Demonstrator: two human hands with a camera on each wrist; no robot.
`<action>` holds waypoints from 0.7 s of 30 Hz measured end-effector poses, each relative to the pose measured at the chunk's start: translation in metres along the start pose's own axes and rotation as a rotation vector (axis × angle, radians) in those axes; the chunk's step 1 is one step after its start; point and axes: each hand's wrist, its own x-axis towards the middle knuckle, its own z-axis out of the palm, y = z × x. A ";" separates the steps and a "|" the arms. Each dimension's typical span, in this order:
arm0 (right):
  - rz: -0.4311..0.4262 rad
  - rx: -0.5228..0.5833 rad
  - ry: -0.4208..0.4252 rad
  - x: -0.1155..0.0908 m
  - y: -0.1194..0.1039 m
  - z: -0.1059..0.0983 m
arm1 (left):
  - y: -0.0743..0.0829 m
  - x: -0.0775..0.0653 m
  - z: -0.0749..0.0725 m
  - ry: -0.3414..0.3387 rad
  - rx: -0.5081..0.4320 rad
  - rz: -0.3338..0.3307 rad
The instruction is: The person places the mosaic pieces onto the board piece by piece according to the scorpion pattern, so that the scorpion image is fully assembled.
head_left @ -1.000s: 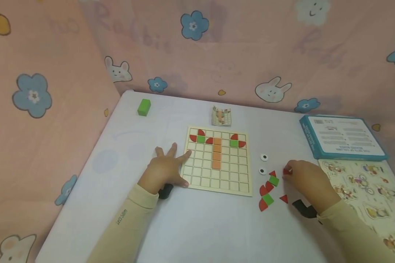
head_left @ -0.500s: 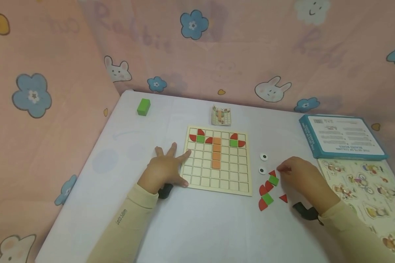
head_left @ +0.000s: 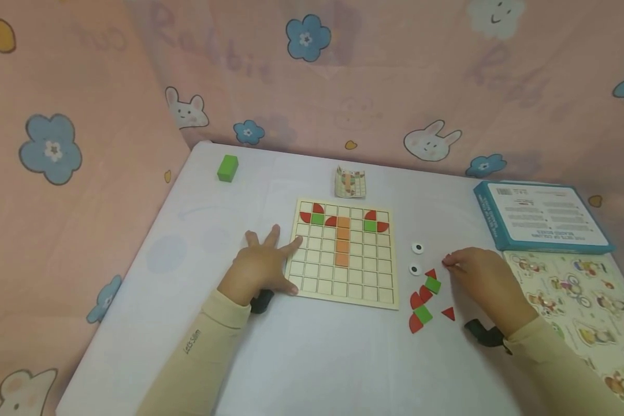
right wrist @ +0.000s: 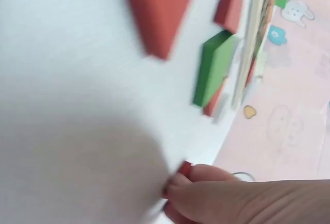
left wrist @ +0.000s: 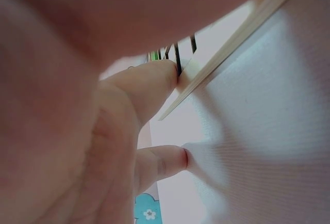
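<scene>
One red tile (right wrist: 184,167) sat pinched in my right hand (head_left: 482,280), just right of the loose tiles (head_left: 415,301) beside the board (head_left: 356,277), whose left edge my splayed left hand (head_left: 260,267) touched, and sweeping leftward too low could have scattered those loose tiles.

"Let's Slim" on left sleeve (head_left: 191,355), faint "Rabbit" on pink curtain (head_left: 312,98), blurred box print (head_left: 547,215)
</scene>
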 end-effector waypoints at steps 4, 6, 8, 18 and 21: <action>-0.036 -0.030 0.038 0.003 0.005 0.002 | 0.000 0.000 -0.001 -0.002 0.002 0.001; -0.066 -0.055 0.054 0.004 0.006 0.003 | 0.000 0.000 -0.001 -0.001 0.002 0.003; -0.090 -0.080 0.056 0.005 0.007 0.003 | 0.000 0.000 -0.001 0.000 -0.001 0.004; -0.067 -0.069 0.005 0.017 0.008 0.002 | -0.002 0.000 -0.002 -0.001 0.012 0.023; -0.068 -0.067 0.017 0.025 0.003 0.000 | -0.002 -0.001 -0.002 -0.003 0.011 0.023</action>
